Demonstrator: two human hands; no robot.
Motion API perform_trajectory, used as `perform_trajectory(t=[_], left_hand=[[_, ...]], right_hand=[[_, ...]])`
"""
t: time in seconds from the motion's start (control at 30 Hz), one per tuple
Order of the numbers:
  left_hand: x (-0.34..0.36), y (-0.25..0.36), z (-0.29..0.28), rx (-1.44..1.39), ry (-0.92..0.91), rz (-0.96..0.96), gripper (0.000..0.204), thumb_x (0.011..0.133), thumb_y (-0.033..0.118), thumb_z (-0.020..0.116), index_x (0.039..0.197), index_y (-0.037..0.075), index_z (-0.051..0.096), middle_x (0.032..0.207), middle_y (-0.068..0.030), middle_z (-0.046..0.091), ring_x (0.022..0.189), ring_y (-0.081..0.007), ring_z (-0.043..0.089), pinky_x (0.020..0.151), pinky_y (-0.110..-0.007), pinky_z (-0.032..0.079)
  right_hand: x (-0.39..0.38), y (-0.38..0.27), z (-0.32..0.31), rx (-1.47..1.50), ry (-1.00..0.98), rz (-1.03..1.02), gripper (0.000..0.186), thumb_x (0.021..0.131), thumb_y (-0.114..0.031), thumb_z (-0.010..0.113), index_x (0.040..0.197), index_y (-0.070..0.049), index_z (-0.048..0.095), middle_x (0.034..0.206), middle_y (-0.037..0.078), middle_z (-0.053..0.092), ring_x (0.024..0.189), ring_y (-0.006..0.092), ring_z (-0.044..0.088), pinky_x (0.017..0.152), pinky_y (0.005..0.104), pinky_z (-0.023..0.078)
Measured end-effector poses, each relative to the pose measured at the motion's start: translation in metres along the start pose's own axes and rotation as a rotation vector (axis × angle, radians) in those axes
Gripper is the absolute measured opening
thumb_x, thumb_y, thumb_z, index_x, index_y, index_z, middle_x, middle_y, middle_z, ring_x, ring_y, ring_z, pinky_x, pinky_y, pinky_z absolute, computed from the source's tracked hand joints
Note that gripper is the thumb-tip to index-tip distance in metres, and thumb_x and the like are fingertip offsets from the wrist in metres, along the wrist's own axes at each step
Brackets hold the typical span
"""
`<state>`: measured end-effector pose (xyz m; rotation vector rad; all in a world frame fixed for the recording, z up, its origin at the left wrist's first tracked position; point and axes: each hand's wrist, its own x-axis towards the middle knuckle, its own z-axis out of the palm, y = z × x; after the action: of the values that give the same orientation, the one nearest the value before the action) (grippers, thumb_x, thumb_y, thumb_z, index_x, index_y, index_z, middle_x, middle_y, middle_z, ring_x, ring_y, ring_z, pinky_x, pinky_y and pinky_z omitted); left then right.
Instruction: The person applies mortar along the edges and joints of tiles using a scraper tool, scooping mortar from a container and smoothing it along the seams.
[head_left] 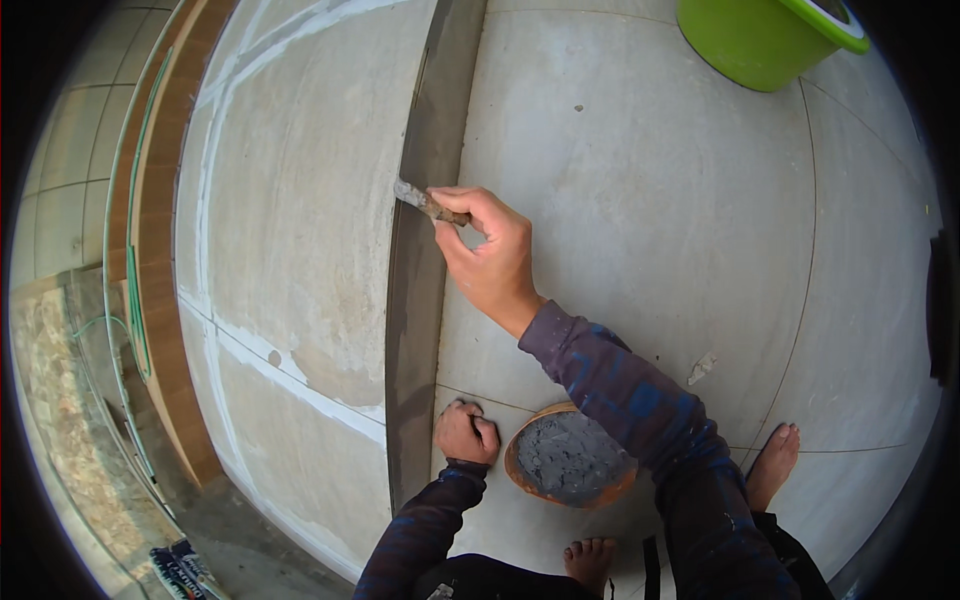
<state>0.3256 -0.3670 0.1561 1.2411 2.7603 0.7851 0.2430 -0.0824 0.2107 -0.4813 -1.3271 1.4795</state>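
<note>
My right hand (492, 248) pinches a short, narrow stick-like tool (430, 202) between thumb and fingers. Grey paste coats the tool's far end, which touches the top edge of a low step's dark riser (418, 290). Lower down, my left hand (466, 433) is curled into a fist by the floor at the foot of the riser; the inside of the fist is hidden. Just right of that fist sits an orange-brown bowl (517, 478) holding dark grey paste (570, 455). My right forearm crosses above the bowl's right side and covers part of it.
Raised pale tiles (300, 200) with whitish joint lines lie left of the riser. A green tub (750, 45) stands at the far right. Green cord (135, 300) runs along a brown ledge at the left. My bare feet (774, 465) are on the floor near the bowl.
</note>
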Motion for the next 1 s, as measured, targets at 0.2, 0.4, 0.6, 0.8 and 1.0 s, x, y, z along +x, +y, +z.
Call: perform_trajectory(t=[0.2,0.4,0.6,0.8,1.0], left_hand=[[-0.001,0.0,-0.001,-0.015,-0.005,0.0,0.016,0.075,0.007,0.059,0.091,0.008,0.058,0.082,-0.0146,0.058,0.073,-0.0401,0.058,0.069,-0.05,0.047],[-0.001,0.004,-0.004,0.003,-0.026,-0.008,0.016,0.076,0.006,0.057,0.092,0.006,0.059,0.083,-0.0161,0.059,0.074,-0.0408,0.059,0.069,-0.049,0.048],[-0.002,0.002,-0.004,0.003,-0.015,-0.001,0.016,0.075,0.007,0.059,0.091,0.008,0.057,0.081,-0.0141,0.057,0.072,-0.0399,0.058,0.067,-0.05,0.046],[0.001,0.004,-0.001,-0.001,0.011,0.024,0.016,0.075,0.006,0.059,0.091,0.008,0.057,0.08,-0.0138,0.057,0.072,-0.0392,0.058,0.066,-0.05,0.046],[0.002,0.001,-0.003,0.01,-0.012,0.01,0.017,0.075,0.006,0.06,0.092,0.008,0.058,0.079,-0.0132,0.057,0.071,-0.0388,0.058,0.066,-0.05,0.047]], right_hand=[[0.079,0.007,0.009,-0.13,0.122,0.023,0.021,0.092,0.007,0.063,0.112,0.001,0.067,0.104,0.016,0.075,0.087,0.029,0.073,0.077,0.0378,0.057],[-0.02,-0.007,0.003,-0.265,-0.041,-0.181,0.027,0.085,0.014,0.063,0.107,0.0,0.069,0.113,0.016,0.075,0.106,0.0353,0.071,0.088,0.0413,0.06],[0.001,-0.01,0.002,-0.047,0.058,0.073,0.025,0.087,0.011,0.066,0.11,0.002,0.068,0.111,0.016,0.075,0.1,0.0325,0.072,0.087,0.0387,0.058],[0.048,-0.005,0.009,-0.22,0.053,0.03,0.025,0.091,0.009,0.064,0.114,0.001,0.067,0.108,0.017,0.074,0.095,0.0345,0.071,0.082,0.0407,0.057],[-0.04,-0.032,-0.004,-0.145,-0.15,-0.033,0.032,0.088,0.013,0.064,0.116,-0.001,0.068,0.107,0.016,0.074,0.098,0.0347,0.071,0.081,0.0405,0.058]])
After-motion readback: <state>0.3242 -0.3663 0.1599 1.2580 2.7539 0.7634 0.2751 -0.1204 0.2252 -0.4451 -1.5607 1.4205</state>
